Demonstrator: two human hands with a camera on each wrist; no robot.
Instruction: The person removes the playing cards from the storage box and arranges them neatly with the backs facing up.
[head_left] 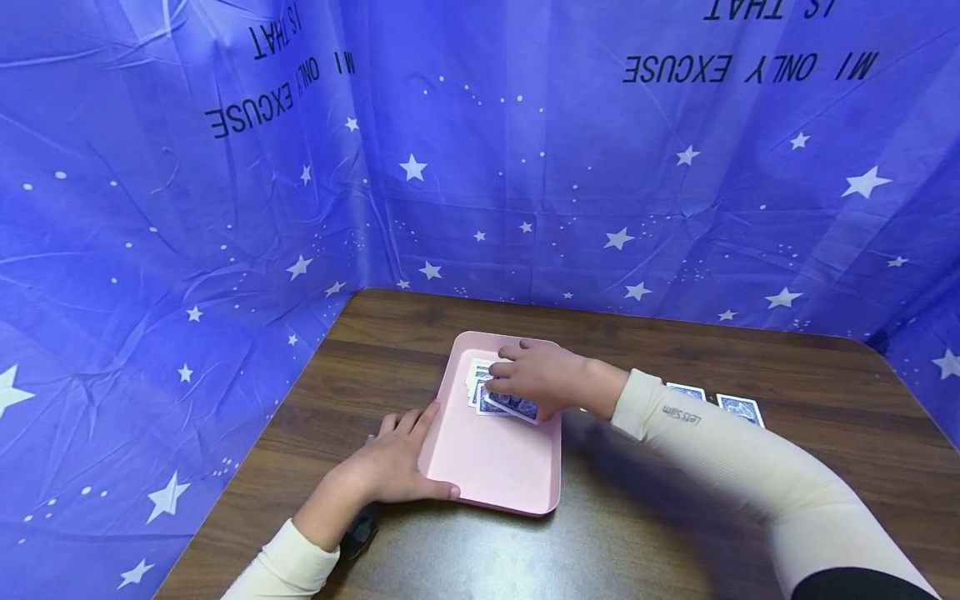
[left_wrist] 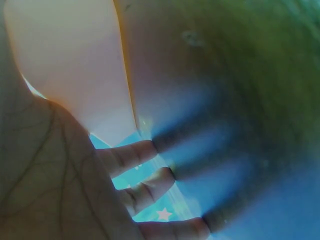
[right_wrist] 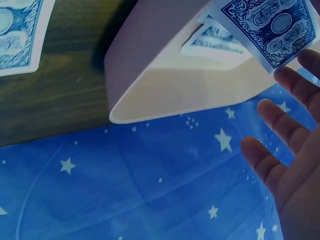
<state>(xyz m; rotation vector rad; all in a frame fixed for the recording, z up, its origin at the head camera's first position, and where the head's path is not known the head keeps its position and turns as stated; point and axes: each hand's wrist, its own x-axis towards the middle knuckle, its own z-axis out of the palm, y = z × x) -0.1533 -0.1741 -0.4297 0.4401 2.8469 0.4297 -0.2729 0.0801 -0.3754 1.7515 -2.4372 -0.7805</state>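
A blue-backed card [head_left: 513, 406] is being put down on the pile of cards [head_left: 480, 385] in the pink tray [head_left: 495, 467]. The card is pinched by the right hand [head_left: 543, 375] over the far end of the tray. In the right wrist view the other fingers [right_wrist: 272, 117] are spread out loosely. The tray is held steady at its near left edge by the left hand [head_left: 390, 462], with the fingers laid flat and the thumb along the front rim. The step looks about half done. Next, the card probably needs to be let go, and another one picked up from the two cards [head_left: 720, 404] on the wooden table [head_left: 675, 517].

The front of every card is hidden. The left wrist view is blurry, so little can be made out there. How many cards are in the pile cannot be told.
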